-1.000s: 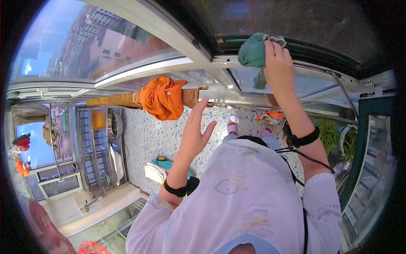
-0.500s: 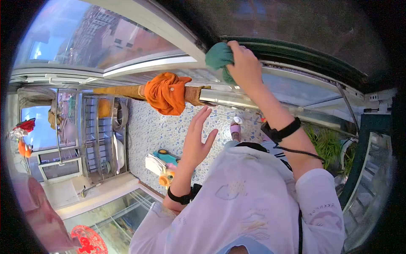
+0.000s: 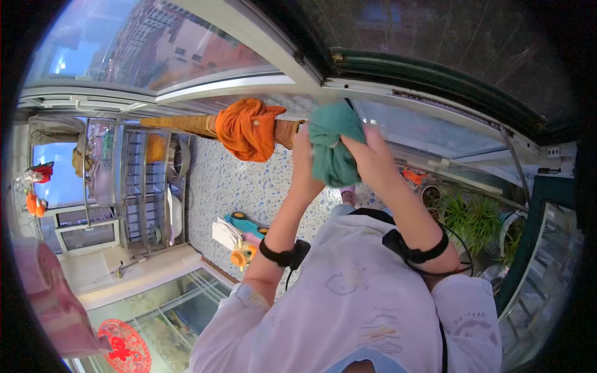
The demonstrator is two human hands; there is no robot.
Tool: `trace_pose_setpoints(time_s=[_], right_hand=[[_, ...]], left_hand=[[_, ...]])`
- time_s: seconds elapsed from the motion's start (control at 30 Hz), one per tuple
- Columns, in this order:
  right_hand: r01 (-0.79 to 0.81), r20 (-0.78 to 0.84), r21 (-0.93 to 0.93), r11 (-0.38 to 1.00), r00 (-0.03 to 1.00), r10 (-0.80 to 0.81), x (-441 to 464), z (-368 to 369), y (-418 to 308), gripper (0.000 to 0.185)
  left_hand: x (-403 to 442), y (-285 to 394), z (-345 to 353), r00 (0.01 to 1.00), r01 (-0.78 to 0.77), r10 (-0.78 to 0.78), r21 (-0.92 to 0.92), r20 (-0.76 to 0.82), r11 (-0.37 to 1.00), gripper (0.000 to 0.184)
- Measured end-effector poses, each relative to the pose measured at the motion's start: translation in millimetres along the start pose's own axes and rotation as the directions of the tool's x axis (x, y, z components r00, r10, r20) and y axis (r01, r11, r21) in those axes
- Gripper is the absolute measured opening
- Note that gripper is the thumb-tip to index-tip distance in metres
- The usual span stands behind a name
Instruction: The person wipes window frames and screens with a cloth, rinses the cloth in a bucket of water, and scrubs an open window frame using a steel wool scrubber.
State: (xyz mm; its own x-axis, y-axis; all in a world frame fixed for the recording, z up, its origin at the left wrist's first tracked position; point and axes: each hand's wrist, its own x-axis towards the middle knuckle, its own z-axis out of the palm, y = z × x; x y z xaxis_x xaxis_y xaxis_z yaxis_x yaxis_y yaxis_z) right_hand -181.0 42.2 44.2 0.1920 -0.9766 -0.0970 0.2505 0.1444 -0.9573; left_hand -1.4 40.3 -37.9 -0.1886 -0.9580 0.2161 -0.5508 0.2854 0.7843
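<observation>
A bunched green cloth is between my two hands in front of my chest. My right hand grips it from the right, the thumb lying across its folds. My left hand presses against its left side, with the fingertips partly hidden by the cloth. Just left of my hands, an orange cloth with a small button is wrapped around a long rail covered in brownish material. The rail's near end passes behind my left hand and the green cloth.
Window frames run along the far side, with a dark screen at upper right. Green plants stand at right. On the speckled floor sits a toy. A metal rack stands at left.
My right hand has brought the green cloth down from the window frame, toward me. My left hand, previously free with fingers apart, has risen to meet the cloth.
</observation>
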Motion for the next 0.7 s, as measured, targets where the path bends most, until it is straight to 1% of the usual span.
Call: trace_pose_setpoints(time_s=[0.03,0.07,0.1,0.13,0.17,0.2,0.23,0.27,0.3,0.33,0.37,0.4,0.43,0.47,0.5,0.53,0.57,0.6,0.63,0.67,0.7], right_hand=[[0.025,0.011,0.135,0.991,1.000,-0.026,-6,3,-1,0.024],[0.097,0.018,0.074,0.992,0.995,-0.099,-13,-1,-3,0.026],[0.095,0.015,0.075,0.993,0.995,-0.096,-19,-5,-7,0.026],[0.096,0.055,0.164,0.982,0.993,-0.106,-25,-9,-10,0.028],[0.094,0.091,0.251,0.963,0.989,-0.120,-31,-14,-12,0.031],[0.046,0.143,0.393,0.918,0.984,-0.110,-37,-20,-12,0.039],[0.045,0.138,0.395,0.918,0.984,-0.108,-42,-24,-11,0.039],[0.164,0.126,0.325,0.931,0.968,-0.215,-47,-28,-10,0.042],[0.282,0.123,0.252,0.926,0.940,-0.319,-51,-29,-10,0.045],[0.172,0.106,0.309,0.936,0.971,-0.213,-54,-28,-14,0.041],[0.172,0.102,0.310,0.935,0.972,-0.212,-48,-30,-23,0.041],[0.336,0.251,0.202,0.920,0.890,-0.380,-36,-33,-33,0.038],[0.503,0.410,0.118,0.856,0.761,-0.504,-29,-34,-39,0.035],[0.501,0.407,0.120,0.857,0.763,-0.503,-28,-31,-39,0.035],[0.462,0.414,0.152,0.874,0.773,-0.481,-26,-29,-39,0.033],[0.420,0.423,0.185,0.889,0.782,-0.457,-25,-28,-39,0.031],[0.416,0.421,0.187,0.890,0.785,-0.455,-25,-28,-39,0.031],[0.440,0.394,0.122,0.890,0.801,-0.450,-25,-29,-39,0.031],[0.460,0.367,0.055,0.886,0.816,-0.446,-26,-29,-40,0.030],[0.457,0.368,0.057,0.888,0.817,-0.444,-25,-32,-41,0.030],[0.421,0.355,0.026,0.907,0.844,-0.402,-25,-37,-44,0.030]], left_hand=[[9,-10,6,1.000,0.018,-0.017,-0.180,0.006,0.984,0.069],[16,-18,12,1.000,0.020,-0.019,-0.180,0.009,0.983,0.069],[23,-22,16,0.995,0.097,-0.097,-0.286,0.012,0.953,0.065],[27,-24,19,0.984,0.170,-0.174,-0.388,0.024,0.906,0.062],[30,-27,16,0.984,0.173,-0.176,-0.387,0.028,0.906,0.062],[37,-20,8,0.996,-0.040,0.042,-0.026,0.082,0.999,0.056],[43,-7,3,0.952,-0.283,0.224,0.316,0.210,0.906,0.051],[46,11,7,0.975,-0.201,0.140,0.429,0.170,0.881,0.044],[49,28,4,0.975,-0.204,0.140,0.428,0.175,0.881,0.044],[52,44,-1,0.978,-0.134,0.101,0.183,0.181,0.974,0.045],[54,51,-2,0.978,-0.049,0.063,-0.073,0.197,0.996,0.046],[54,47,6,0.985,-0.100,0.115,-0.117,0.129,0.988,0.045],[55,51,5,0.985,-0.098,0.114,-0.117,0.133,0.988,0.045],[56,59,2,0.961,-0.240,0.236,0.011,0.143,0.971,0.042],[57,63,1,0.921,-0.374,0.351,0.136,0.169,0.917,0.040],[58,55,5,0.922,-0.371,0.347,0.136,0.172,0.919,0.040],[60,39,14,0.908,-0.408,0.351,0.288,0.230,0.866,0.038],[62,26,20,0.894,-0.442,0.344,0.430,0.288,0.788,0.035],[64,19,20,0.895,-0.438,0.340,0.430,0.289,0.790,0.035],[66,13,18,0.916,-0.376,0.262,0.423,0.305,0.825,0.035],[66,8,14,0.929,-0.313,0.184,0.417,0.321,0.854,0.034]])
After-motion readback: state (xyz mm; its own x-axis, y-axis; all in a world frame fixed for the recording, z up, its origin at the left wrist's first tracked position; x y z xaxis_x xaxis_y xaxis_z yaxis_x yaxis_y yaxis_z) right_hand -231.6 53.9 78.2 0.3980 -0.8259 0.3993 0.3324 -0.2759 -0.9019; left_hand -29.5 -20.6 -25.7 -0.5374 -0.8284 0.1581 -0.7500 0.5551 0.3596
